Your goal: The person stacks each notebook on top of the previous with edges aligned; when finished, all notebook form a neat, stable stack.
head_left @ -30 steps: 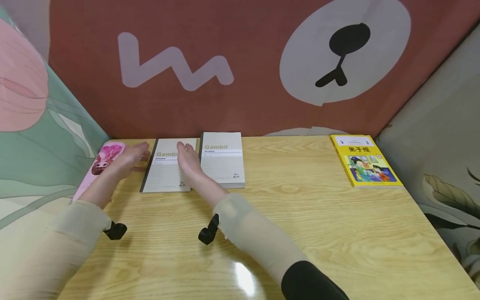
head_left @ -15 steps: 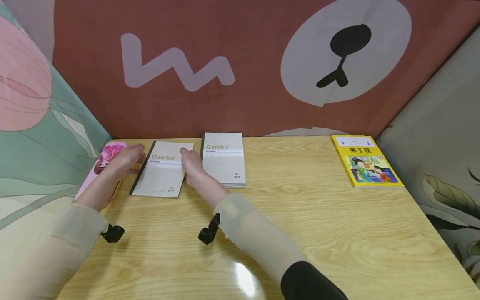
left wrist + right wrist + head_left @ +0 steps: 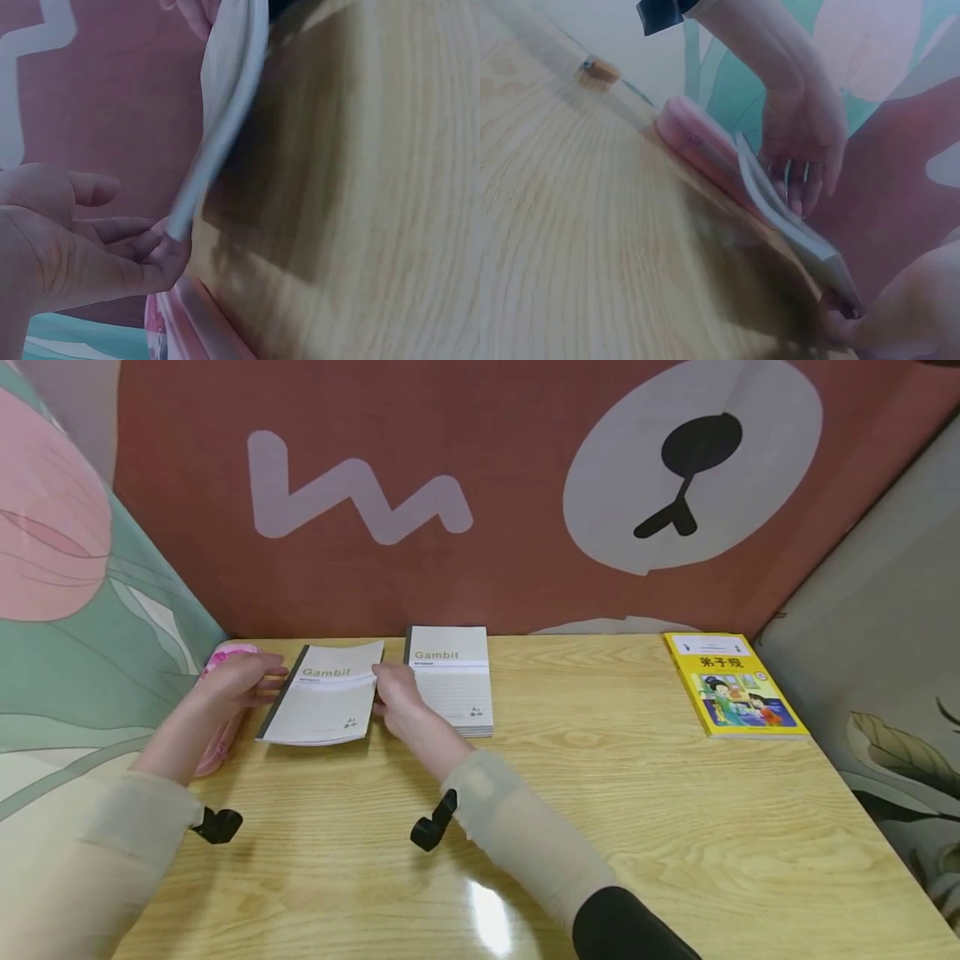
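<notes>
Nearest the viewer lies bare wooden table (image 3: 600,827), with both sleeved forearms reaching across it toward the far left corner.

Past them, the right hand (image 3: 397,697) holds the right edge of a thin grey notebook (image 3: 322,706), its fingers curled at that edge. The right wrist view shows the fingertips pinching the notebook's corner with the book tilted clear of the wood. The left hand (image 3: 240,681) is at the opposite, dark spine side. In the left wrist view its fingers (image 3: 161,247) are only loosely bent and cup the book's edge from below, so it steadies more than grips.

The notebook is therefore off the table, or at least partly so, carried between the two hands near the left end. A shadow shows beneath its near edge in the head view.

Just beside it to the right a stack of matching notebooks (image 3: 452,681) lies flat, touching nothing the hands hold. A pink pencil case (image 3: 217,743) lies along the left wall, behind the left hand. Far to the right, well apart, sits a yellow picture book (image 3: 731,685).

As a judgement, the lift of the single notebook is done and the book is under control; where it ends up is still open, since it rests on nothing yet.
</notes>
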Motion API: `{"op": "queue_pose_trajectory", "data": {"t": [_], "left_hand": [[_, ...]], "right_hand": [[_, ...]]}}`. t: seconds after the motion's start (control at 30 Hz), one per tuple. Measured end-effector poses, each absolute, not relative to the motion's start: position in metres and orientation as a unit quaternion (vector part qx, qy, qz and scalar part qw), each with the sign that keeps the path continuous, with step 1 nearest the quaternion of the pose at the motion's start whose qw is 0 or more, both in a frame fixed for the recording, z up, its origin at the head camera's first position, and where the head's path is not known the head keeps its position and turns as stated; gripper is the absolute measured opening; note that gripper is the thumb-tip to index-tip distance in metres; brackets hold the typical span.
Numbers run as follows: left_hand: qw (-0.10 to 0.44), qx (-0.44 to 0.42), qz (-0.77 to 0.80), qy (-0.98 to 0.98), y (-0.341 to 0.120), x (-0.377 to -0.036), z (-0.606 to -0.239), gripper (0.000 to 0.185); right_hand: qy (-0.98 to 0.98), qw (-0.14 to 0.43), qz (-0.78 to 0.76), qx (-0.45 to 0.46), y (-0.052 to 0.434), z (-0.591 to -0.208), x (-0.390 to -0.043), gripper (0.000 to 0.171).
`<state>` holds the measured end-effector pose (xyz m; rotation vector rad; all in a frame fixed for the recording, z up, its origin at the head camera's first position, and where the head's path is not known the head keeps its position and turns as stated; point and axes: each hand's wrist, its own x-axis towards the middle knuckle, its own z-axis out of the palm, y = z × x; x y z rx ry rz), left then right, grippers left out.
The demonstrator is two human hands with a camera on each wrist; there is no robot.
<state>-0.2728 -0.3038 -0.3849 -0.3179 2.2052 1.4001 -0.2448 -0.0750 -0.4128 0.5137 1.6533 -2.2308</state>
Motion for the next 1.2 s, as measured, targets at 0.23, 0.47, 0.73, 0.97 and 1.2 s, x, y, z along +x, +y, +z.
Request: {"op": "queue_pose_trajectory", "data": {"t": [0.23,0.47,0.73,0.97,1.2], "left_hand": [[0.208,-0.105,0.633,0.738,-0.304,-0.267,-0.374,0.035],[0.15,-0.041,0.676,0.72,-0.26,-0.259,-0.373,0.053],[0.177,-0.036,0.667,0.723,-0.196,-0.251,-0.376,0.065],[0.139,-0.073,0.708,0.689,-0.154,-0.254,-0.394,0.065],[0.113,-0.107,0.737,0.657,-0.134,-0.254,-0.408,0.061]], "right_hand": [[0.558,0.177,-0.799,0.134,-0.047,-0.403,-0.243,0.051],[0.512,0.163,-0.834,0.121,0.0,-0.392,-0.243,0.05],[0.497,0.142,-0.847,0.123,0.062,-0.406,-0.245,0.046],[0.503,0.124,-0.847,0.117,0.095,-0.422,-0.251,0.045],[0.525,0.123,-0.836,0.099,0.11,-0.429,-0.255,0.046]]}}
